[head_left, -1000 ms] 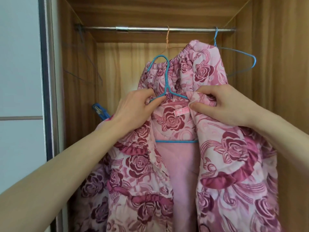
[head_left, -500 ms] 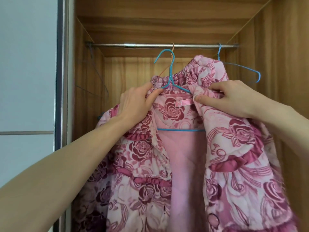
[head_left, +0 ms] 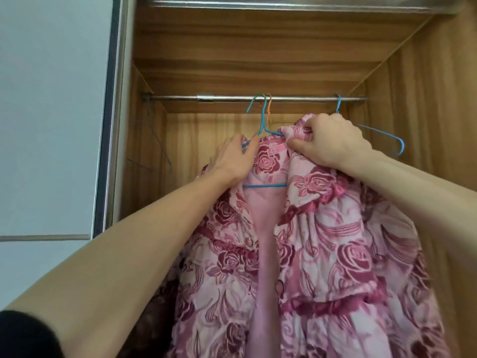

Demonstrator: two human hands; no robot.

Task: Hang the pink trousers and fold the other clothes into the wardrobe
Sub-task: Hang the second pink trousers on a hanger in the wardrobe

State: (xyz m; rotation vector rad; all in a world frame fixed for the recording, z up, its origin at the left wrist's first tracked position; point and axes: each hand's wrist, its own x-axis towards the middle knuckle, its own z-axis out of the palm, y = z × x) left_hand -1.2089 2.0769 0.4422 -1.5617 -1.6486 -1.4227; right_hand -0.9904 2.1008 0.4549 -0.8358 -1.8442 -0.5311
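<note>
Both hands — left hand (head_left: pixel 233 157), right hand (head_left: pixel 327 140) — pinch quilted rose-print pink trousers (head_left: pixel 322 254) on thin blue wire hanger (head_left: pixel 263 125).

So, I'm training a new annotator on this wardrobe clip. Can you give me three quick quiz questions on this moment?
1. True or false: the blue hanger carrying the pink floral garment has its hook at the rail.
2. What does the right hand grip? A) the rail B) the garment's top edge C) the empty blue hanger
3. Fill in: beside the blue hook hangs an ___ hook.

Key: 1 true; 2 B; 3 orange.
</note>
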